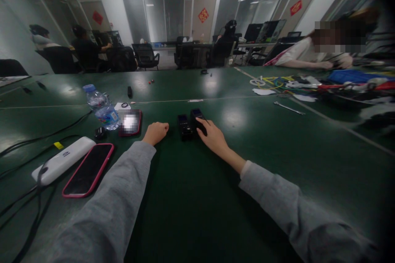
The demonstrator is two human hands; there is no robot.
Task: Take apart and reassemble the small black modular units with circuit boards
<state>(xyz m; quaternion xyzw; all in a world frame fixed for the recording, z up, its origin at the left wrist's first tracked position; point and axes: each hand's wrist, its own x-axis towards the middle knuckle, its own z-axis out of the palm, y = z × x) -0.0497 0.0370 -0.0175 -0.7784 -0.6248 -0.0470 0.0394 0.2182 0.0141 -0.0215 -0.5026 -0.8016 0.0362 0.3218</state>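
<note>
Two small black handheld devices, each with a little screen, stand side by side on the green table in the head view. My right hand [211, 134] has its fingers and thumb around the near right side of the right device [197, 116]. The left device [184, 125] is just beside it, with small buttons or marks on its front. My left hand [156, 132] rests on the table in a loose fist, a short way left of the devices, with nothing seen in it. Its finger undersides are hidden.
Left of me are a water bottle [103, 111], a dark red-edged object [137, 121], a white power bank [66, 160], a pink-cased phone [89, 170] and black cables [38, 197]. On the right are a wrench [289, 108], a cable pile [286, 82] and a seated person [300, 53].
</note>
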